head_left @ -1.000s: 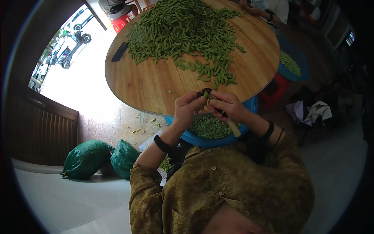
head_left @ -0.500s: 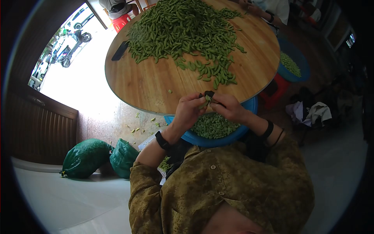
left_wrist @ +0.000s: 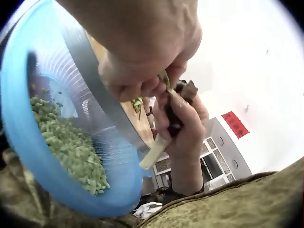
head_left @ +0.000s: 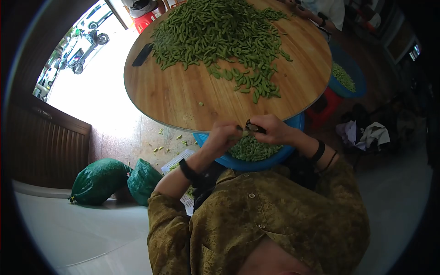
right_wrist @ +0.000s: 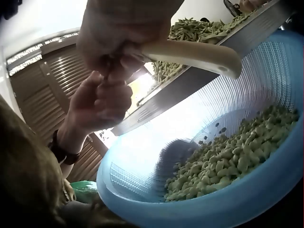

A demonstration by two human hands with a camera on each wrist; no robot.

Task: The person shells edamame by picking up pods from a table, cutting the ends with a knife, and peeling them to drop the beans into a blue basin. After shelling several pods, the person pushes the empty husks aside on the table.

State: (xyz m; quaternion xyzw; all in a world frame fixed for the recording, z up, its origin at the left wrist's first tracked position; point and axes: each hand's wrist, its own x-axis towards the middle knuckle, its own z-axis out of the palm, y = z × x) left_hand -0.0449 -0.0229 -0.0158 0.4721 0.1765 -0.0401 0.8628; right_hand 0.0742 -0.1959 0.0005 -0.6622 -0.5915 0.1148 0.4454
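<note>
Above a blue mesh basket (head_left: 297, 145) the two hands work close together. My left hand (head_left: 224, 137) pinches a green bean pod (left_wrist: 164, 77) between thumb and curled fingers; most of the pod is hidden. My right hand (head_left: 273, 129) grips a cream-handled knife (right_wrist: 194, 54), its handle sticking out below the palm and its blade hidden by the fingers. Dark coverings (left_wrist: 175, 116) wrap fingers of the right hand, and a dark patch shows at the left thumb. Shelled green beans (right_wrist: 228, 161) lie in the basket under both hands.
A round wooden table (head_left: 169, 98) stands in front, its edge just beyond the hands, bearing a big heap of pods (head_left: 215, 36) and a dark phone-like slab (head_left: 143, 55). Green sacks (head_left: 101, 181) lie at left. Another person's arm (head_left: 305, 13) shows across the table.
The hands have drawn slightly apart, the left one moving down and left. The knife handle, visible below the right hand a second ago, is hidden in the head view. The pod heap looks unchanged.
</note>
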